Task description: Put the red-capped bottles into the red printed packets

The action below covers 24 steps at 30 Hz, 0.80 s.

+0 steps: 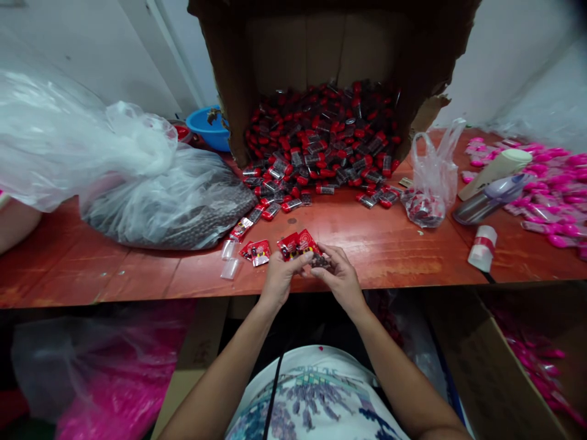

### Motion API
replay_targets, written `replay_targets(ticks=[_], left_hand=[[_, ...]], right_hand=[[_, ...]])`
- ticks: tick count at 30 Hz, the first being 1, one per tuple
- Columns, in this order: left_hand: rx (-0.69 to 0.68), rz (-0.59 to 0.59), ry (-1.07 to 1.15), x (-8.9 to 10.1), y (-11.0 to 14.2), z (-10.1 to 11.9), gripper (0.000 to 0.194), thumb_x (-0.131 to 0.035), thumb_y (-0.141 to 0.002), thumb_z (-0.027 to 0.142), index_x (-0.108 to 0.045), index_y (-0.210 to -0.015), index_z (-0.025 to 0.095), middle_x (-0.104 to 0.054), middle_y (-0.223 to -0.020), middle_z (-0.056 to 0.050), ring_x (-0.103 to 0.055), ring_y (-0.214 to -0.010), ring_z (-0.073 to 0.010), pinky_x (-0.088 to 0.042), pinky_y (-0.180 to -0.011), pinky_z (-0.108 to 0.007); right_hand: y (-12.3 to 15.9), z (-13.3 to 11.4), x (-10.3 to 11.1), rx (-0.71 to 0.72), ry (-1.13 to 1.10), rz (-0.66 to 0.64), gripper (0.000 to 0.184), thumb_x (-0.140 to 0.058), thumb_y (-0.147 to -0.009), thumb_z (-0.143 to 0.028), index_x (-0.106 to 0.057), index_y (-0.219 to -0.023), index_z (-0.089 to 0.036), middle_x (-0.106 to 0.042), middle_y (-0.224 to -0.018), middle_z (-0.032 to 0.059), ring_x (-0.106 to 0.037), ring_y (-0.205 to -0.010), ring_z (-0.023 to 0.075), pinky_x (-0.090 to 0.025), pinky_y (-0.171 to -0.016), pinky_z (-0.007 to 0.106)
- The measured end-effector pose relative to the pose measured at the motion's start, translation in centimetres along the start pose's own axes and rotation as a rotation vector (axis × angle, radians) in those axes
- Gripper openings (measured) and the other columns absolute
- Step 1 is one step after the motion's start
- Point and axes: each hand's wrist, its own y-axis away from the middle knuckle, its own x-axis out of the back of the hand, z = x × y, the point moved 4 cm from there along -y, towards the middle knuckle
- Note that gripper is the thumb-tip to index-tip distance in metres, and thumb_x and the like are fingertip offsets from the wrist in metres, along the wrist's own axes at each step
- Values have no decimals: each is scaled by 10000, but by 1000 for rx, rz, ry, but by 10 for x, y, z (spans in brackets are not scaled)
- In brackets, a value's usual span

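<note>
Both my hands meet at the front edge of the red wooden table. My left hand pinches a small red packet, its fingers closed around it. My right hand is closed on a small dark-filled tube pressed against that packet. Another red packet lies just left of my hands, beside two clear plastic caps. A heap of red-capped filled tubes spills from a torn cardboard box behind.
A large clear bag of dark pellets lies at the left. A small plastic bag, a handheld sealer and a tape roll sit at the right, with pink tubes beyond. A blue bowl is behind.
</note>
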Motion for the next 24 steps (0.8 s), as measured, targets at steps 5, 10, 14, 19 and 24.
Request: replay_targets(ticks=[5,10,14,19,24], left_hand=[[-17,40,-30,3,0,1,218,-811,-584,227,-667,-717,132,-634,-627,9,-526,-491,-85,-388,-403,-178],[47,-21,-14,-5,4,-8,200,-818,-573,230,-679,-670,125,-635,-586,-2,-547,-477,-94,-404,-420,-183],[139,-8,124,-3,2,-15,248,-804,-613,253,-703,-798,121,-695,-710,-46,-628,-576,-139,-495,-488,-214],[275,84,349,12,-4,-17,249,-664,-776,266,-679,-974,116,-718,-977,-141,-688,-865,-243,-579,-692,-376],[220,123,350,8,-4,-22,228,-692,-762,231,-693,-962,120,-715,-1025,-135,-684,-898,-215,-564,-717,-299]], right_hand=[[1,-3,5,10,16,-64,473,-709,-747,-259,-607,-1206,-316,-528,-1102,16,-580,-1006,166,-493,-904,305],[0,-1,4,-58,0,27,376,-747,-689,-291,-657,-1053,-254,-602,-954,3,-596,-770,136,-530,-722,280],[-1,8,17,-132,4,58,371,-735,-693,-307,-646,-1039,-209,-648,-815,-2,-603,-715,144,-518,-709,298],[-7,19,82,-78,341,340,398,-685,-728,-347,-637,-1091,-189,-652,-956,62,-614,-824,204,-485,-829,413],[-12,1,69,148,721,351,308,-676,-755,-373,-684,-1020,-216,-610,-1054,95,-540,-1041,271,-398,-957,460]])
